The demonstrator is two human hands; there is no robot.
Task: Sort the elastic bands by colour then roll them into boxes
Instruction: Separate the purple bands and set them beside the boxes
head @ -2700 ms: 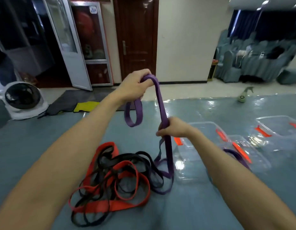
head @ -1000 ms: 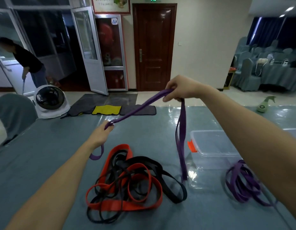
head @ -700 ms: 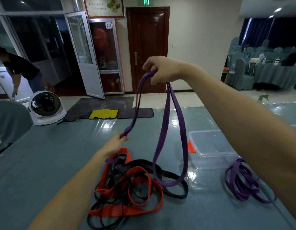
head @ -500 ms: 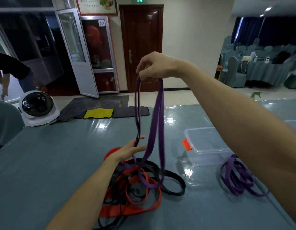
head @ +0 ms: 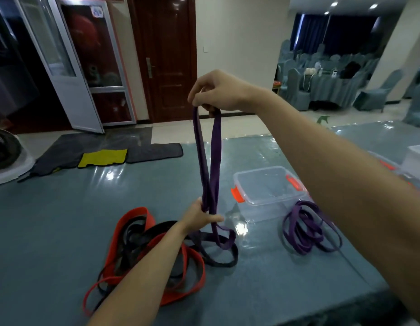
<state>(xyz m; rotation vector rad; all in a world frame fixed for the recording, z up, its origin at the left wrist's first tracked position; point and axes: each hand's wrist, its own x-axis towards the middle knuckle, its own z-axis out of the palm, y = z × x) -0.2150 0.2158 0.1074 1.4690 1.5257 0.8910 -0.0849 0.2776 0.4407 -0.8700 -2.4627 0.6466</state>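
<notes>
A long purple band (head: 212, 161) hangs in a narrow loop from my right hand (head: 218, 92), which pinches its top high above the table. Lower down, my left hand (head: 200, 216) grips both strands together just over the table. The band's bottom end curls on a tangled heap of red and black bands (head: 155, 252). A separate pile of purple bands (head: 308, 228) lies to the right, in front of a clear plastic box (head: 268, 191) with orange latches.
More clear boxes (head: 413, 161) stand at the far right, partly behind my right forearm. The table (head: 51, 220) is grey-blue and glossy. A green spray bottle (head: 323, 119) stands at its far edge. Mats and a fan lie on the floor beyond.
My right hand has lifted the purple band upward, drawing it into a narrow vertical loop. My left hand, open beside the strands half a second ago, now grips them low down.
</notes>
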